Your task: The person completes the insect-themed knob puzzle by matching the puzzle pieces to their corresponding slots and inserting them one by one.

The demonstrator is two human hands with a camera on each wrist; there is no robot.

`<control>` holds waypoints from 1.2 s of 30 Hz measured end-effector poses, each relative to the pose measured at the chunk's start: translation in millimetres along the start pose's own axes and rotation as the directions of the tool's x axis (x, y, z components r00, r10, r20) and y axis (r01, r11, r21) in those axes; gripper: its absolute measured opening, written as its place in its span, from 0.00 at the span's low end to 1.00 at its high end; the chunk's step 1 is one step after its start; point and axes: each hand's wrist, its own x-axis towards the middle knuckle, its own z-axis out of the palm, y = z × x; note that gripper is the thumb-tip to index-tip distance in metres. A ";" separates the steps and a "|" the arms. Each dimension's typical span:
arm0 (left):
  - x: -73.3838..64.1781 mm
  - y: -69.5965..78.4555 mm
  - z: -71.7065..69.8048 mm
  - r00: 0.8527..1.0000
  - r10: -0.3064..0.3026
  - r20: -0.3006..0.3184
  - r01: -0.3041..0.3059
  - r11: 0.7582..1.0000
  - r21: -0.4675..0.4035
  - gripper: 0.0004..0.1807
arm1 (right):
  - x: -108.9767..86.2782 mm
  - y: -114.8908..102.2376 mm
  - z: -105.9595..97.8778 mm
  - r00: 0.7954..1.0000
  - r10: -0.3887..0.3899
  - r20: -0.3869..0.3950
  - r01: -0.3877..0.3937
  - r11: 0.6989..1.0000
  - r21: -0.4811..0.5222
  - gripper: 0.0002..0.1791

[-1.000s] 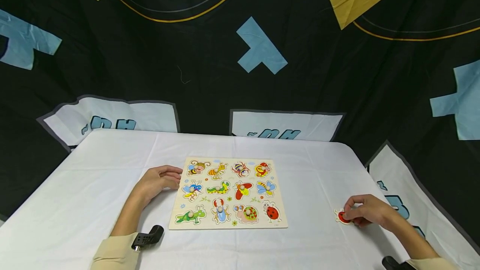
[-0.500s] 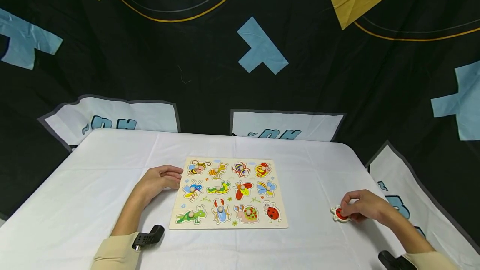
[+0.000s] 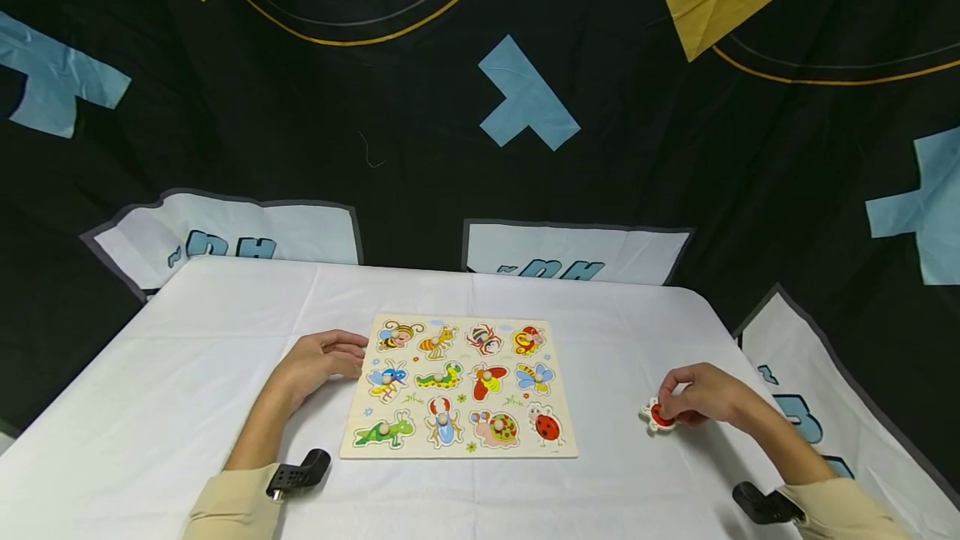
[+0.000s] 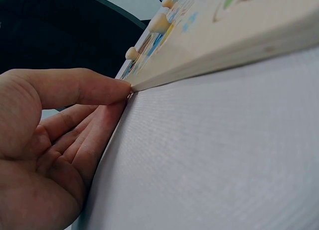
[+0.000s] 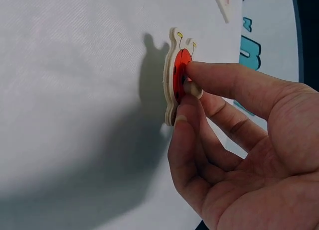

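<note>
My right hand (image 3: 705,397) pinches the small knob of a wooden ladybug puzzle piece (image 5: 180,78), red with black spots and a pale outline. In the right wrist view the piece stands on edge above the white cloth, its shadow falling beside it. To the left lies a wooden knob puzzle board (image 3: 459,447) covered in colourful insects. At its lower right corner a ladybug picture (image 3: 547,425) shows no knob. My left hand (image 3: 318,363) rests beside the board, its fairly straight fingers and thumb tip touching the left edge.
A white cloth (image 3: 600,490) covers the table. Behind it hangs a black curtain (image 3: 337,132) with blue and yellow shapes. Black wrist cameras sit on both wrists, the left camera (image 3: 300,473) close to the cloth.
My right hand has lifted the ladybug piece off the cloth and carried it left, toward the board. The left hand and the board stay in place.
</note>
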 end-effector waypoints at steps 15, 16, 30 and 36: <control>-0.4 0.1 0.0 1.000 -0.004 0.002 0.004 1.000 0.002 0.31 | 18.4 -39.3 15.2 0.995 -0.085 0.054 0.085 0.996 0.020 0.08; -0.4 0.0 0.1 1.000 -0.002 0.001 0.002 1.000 0.000 0.30 | 19.7 -42.3 16.6 0.994 -0.090 0.058 0.088 0.996 0.021 0.08; 0.0 0.3 -0.2 1.000 0.004 -0.002 -0.004 1.000 -0.006 0.30 | 35.5 -77.5 42.4 0.993 -0.092 0.073 0.094 0.995 -0.018 0.09; 0.4 0.1 -0.3 1.000 0.008 0.000 -0.008 1.000 -0.012 0.30 | 41.1 -89.1 52.6 0.989 -0.100 0.111 0.101 0.995 0.001 0.09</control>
